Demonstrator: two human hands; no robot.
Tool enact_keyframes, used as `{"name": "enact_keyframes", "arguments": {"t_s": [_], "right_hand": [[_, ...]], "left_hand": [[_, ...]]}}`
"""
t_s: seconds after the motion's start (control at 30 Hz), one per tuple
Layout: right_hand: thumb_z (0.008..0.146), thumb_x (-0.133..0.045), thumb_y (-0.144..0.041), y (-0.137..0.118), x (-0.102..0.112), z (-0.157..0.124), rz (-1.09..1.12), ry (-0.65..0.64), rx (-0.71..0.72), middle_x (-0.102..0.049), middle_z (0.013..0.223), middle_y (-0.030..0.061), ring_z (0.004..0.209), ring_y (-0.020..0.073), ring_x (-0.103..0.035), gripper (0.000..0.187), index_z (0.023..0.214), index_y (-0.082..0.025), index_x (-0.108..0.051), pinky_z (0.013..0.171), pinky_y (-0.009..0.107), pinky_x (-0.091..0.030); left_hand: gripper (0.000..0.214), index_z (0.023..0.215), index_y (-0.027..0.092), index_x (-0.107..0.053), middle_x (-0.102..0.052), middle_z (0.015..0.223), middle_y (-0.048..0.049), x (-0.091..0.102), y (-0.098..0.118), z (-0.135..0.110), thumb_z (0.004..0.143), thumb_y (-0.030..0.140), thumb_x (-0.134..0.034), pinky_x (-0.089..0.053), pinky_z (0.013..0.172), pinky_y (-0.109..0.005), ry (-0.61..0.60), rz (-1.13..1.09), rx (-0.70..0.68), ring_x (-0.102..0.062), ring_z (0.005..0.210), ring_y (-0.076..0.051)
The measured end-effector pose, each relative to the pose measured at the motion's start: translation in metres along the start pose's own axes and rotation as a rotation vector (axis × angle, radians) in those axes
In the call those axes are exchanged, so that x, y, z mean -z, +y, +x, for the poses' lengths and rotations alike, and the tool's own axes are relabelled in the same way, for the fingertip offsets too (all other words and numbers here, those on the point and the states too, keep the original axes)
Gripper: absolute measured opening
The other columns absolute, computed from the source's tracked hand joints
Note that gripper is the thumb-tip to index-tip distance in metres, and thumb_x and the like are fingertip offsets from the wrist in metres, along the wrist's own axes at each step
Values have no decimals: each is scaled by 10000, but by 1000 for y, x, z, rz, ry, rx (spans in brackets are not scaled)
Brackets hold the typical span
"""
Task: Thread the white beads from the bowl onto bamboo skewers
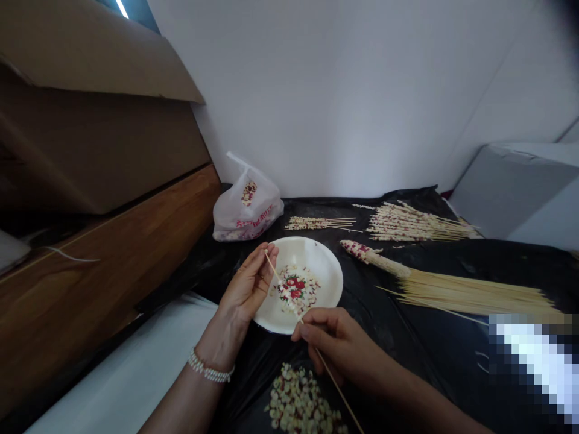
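My right hand (337, 346) pinches a thin bamboo skewer (283, 288) near its middle; the stick slants up and left across a white plate (323, 262). My left hand (248, 283), with a bead bracelet on its wrist, has its fingertips closed at the skewer's upper tip, and what they pinch is too small to make out. The plate holds small white and red pieces (296, 288) that look like corn kernels. A heap of pale kernels (298, 404) lies on the black sheet just below my right hand.
A black plastic sheet (407, 337) covers the table. A bundle of bare skewers (470, 294) and piles of loaded skewers (416, 223) lie to the right and behind. A white plastic bag (246, 208) sits behind the plate. Cardboard boxes (90, 108) and a wooden board (90, 283) stand at left.
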State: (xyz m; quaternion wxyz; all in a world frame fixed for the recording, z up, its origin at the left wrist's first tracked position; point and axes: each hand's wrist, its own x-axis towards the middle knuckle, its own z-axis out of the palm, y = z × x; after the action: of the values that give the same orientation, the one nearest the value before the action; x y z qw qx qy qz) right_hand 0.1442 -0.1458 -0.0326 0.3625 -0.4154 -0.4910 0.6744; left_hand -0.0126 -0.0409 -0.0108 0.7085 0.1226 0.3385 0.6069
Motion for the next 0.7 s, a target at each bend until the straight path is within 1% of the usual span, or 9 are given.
{"name": "enact_keyframes", "arguments": {"t_s": [0.17, 0.3, 0.5, 0.7], "right_hand": [[844, -583, -446, 0, 0, 0, -5, 15, -18, -498, 431, -73, 315, 47, -351, 299, 777, -157, -617, 355, 177, -242], [835, -584, -459, 1, -1, 1, -1, 13, -30, -497, 433, -73, 308, 45, -345, 304, 778, -162, -608, 337, 171, -235], [841, -566, -464, 3, 0, 2, 21, 2, -24, -508, 440, -79, 292, 43, -345, 304, 814, -164, -607, 315, 165, -226], [850, -567, -455, 2, 1, 2, -4, 6, -23, -503, 432, -78, 297, 44, -339, 298, 812, -163, -615, 326, 169, -221]], "left_hand": [[212, 994, 91, -670, -738, 918, -122, 3, -1, 2, 865, -10, -535, -597, 718, -209, -20, 9, -11, -724, 827, -163], [220, 1001, 90, -672, -737, 942, -129, 6, -1, 3, 856, -15, -544, -596, 719, -206, -30, 14, -21, -722, 841, -166], [297, 1049, 120, -670, -737, 967, -110, 5, 0, 1, 835, -43, -546, -595, 742, -216, -34, 13, -2, -721, 852, -158], [259, 1064, 115, -665, -738, 955, -118, 8, 0, 5, 869, 7, -533, -597, 747, -234, -26, -3, 11, -721, 856, -167]]}}
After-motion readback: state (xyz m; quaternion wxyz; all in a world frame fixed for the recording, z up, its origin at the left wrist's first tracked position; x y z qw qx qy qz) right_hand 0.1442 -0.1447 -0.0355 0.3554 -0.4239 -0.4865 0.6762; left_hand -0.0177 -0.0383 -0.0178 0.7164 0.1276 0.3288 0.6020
